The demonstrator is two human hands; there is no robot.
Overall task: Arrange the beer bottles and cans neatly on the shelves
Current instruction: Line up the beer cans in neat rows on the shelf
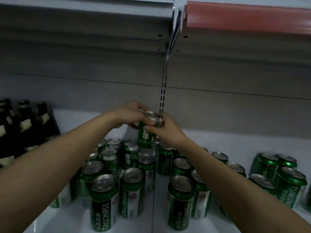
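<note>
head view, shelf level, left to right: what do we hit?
dark beer bottles → left group of green cans → held green can, gripped near its top by left hand and right hand → seam between shelf sections → right group of green cans

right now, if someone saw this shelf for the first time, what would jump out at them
Both hands meet at the centre: the left hand and right hand grip one green can near the back of the shelf. Below them a loose crowd of upright green cans fills the shelf, and dark bottles stand at far left.
</note>
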